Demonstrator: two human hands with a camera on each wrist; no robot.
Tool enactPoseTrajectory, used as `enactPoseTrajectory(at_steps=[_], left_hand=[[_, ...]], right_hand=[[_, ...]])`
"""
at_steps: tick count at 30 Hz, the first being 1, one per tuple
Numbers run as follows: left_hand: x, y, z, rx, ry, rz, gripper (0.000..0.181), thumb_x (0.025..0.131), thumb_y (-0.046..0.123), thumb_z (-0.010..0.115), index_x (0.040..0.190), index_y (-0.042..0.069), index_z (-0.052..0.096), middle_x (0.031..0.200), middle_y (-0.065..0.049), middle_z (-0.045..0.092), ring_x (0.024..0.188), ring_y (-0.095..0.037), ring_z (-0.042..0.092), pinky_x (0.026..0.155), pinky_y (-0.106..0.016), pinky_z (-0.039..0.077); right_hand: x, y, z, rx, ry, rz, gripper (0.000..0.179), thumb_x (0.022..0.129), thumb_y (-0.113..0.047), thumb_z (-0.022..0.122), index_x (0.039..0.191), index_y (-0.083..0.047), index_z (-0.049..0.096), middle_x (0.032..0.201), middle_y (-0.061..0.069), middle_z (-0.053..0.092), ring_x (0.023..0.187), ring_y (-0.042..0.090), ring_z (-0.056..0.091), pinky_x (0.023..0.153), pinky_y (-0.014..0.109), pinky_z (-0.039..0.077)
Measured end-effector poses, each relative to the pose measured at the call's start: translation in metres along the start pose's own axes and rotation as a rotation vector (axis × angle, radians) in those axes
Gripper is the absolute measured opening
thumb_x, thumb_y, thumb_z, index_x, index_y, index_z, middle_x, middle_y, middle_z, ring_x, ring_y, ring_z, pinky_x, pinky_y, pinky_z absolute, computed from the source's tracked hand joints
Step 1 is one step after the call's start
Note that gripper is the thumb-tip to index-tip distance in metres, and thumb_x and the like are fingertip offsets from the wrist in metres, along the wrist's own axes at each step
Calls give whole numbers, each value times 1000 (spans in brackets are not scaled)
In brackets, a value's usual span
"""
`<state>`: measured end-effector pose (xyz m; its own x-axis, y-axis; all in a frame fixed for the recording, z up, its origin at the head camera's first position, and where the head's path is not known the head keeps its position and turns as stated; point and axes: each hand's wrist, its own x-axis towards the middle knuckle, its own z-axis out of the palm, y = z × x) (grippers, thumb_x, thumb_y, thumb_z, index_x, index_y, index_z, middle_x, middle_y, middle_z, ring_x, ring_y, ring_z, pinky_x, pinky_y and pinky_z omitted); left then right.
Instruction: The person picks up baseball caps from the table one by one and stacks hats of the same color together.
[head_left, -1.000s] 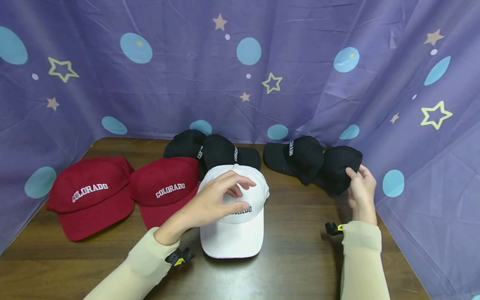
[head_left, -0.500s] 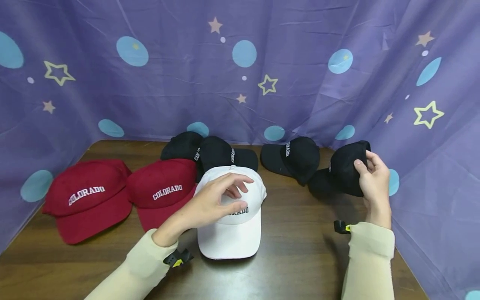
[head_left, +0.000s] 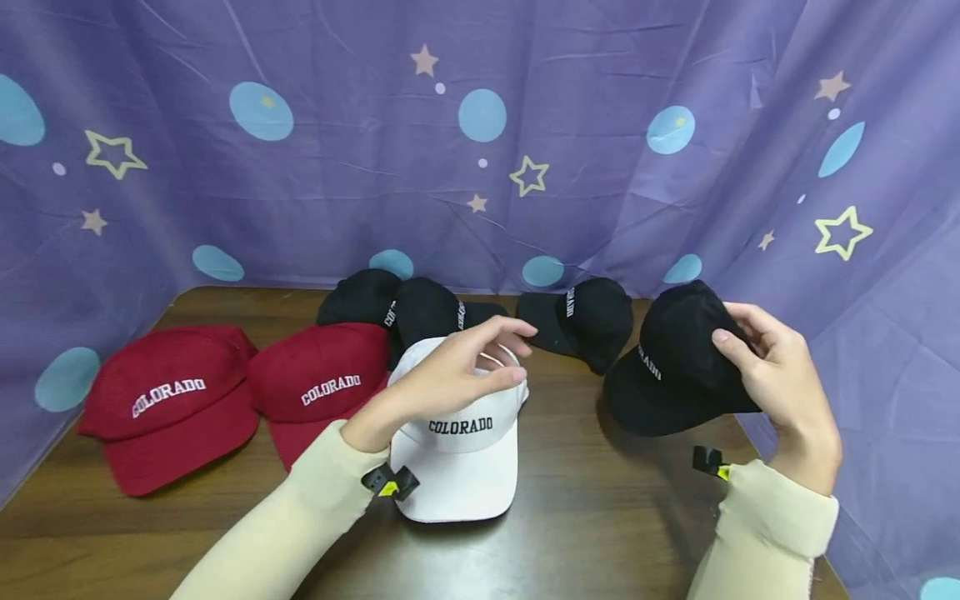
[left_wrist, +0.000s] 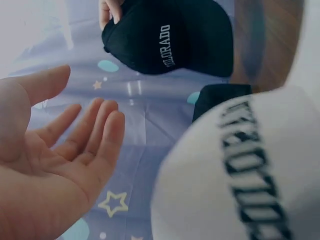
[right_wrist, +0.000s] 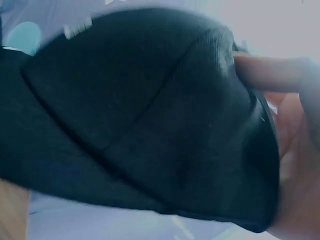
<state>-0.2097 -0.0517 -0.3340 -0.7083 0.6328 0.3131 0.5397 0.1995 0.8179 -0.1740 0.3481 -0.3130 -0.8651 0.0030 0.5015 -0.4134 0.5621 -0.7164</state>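
Observation:
My right hand pinches a black baseball cap by its back edge, thumb outside and the other fingers partly hidden behind the cloth. The cap is tilted, its brim toward the left and low over the table; in the right wrist view the black cap fills most of the picture. My left hand hovers above a white cap lettered COLORADO, fingers loosely bent and holding nothing. In the left wrist view the left hand is apart from the white cap.
Two red caps lie side by side on the left of the wooden table. Behind the white cap are two black caps, partly covered. Another black cap lies near the back right. A purple curtain encloses the back and sides.
My right hand has lifted the black cap away from the one beside it and brought it right and nearer, turning its lettering into sight. My left hand has shifted slightly right.

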Motion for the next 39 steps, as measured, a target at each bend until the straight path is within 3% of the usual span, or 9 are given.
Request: enactPoseTrajectory(at_steps=[5,11,15,18,21,25,28,32,39], left_hand=[[31,11,6,10,-45,-50,58,104,19,71,156,13,46,142,-5,64,123,-17,66,106,-29,53],[63,8,20,164,-88,20,68,105,21,69,164,13,35,159,-7,49,140,-23,54,113,-35,48],[75,3,28,254,-101,70,75,103,23,72,166,13,33,165,-7,40,151,-21,41,121,-39,38],[80,-1,32,277,-159,91,78,102,26,74,166,14,32,168,-6,37,156,-17,33,126,-38,30],[82,-3,35,254,-224,66,77,100,27,76,165,15,35,166,-6,41,155,-17,36,118,-32,41],[83,-6,39,252,-270,29,66,99,29,79,155,13,49,152,-5,55,141,-16,51,108,-27,47],[82,-8,40,254,-276,28,45,99,30,78,137,12,62,130,-2,63,121,-17,58,104,-26,45],[81,-11,44,187,-255,-5,22,101,28,75,116,14,66,105,2,64,100,-17,57,88,-24,46],[85,-17,56,123,-209,-122,16,104,28,72,109,15,65,91,3,59,89,-12,54,78,-25,43]], right_hand=[[-6,-15,-3,-46,-110,-20,28,103,1,65,129,-3,71,99,-9,73,80,7,66,74,14,51],[-8,-22,-2,-63,-242,-62,27,103,1,65,126,-8,74,103,-4,76,85,9,68,78,15,52],[-8,-22,0,-63,-285,-127,28,100,6,66,122,-9,75,103,-3,74,88,8,66,79,15,50],[-6,-21,1,-29,-329,-184,30,98,12,65,120,-7,74,103,-2,72,89,9,65,79,16,50],[-3,-19,2,26,-377,-220,31,97,16,63,118,-5,73,103,0,71,91,11,65,79,18,51],[0,-13,4,66,-414,-196,28,100,13,61,118,-5,72,101,2,72,88,13,67,78,20,53],[2,-6,6,75,-435,-130,24,103,8,60,119,-5,71,98,3,72,86,15,68,77,22,54],[4,4,7,68,-473,-37,19,106,0,60,120,-6,69,94,5,72,85,15,67,78,23,54],[6,26,13,31,-465,62,18,108,-8,61,124,-6,68,96,5,72,86,14,66,79,22,53]])
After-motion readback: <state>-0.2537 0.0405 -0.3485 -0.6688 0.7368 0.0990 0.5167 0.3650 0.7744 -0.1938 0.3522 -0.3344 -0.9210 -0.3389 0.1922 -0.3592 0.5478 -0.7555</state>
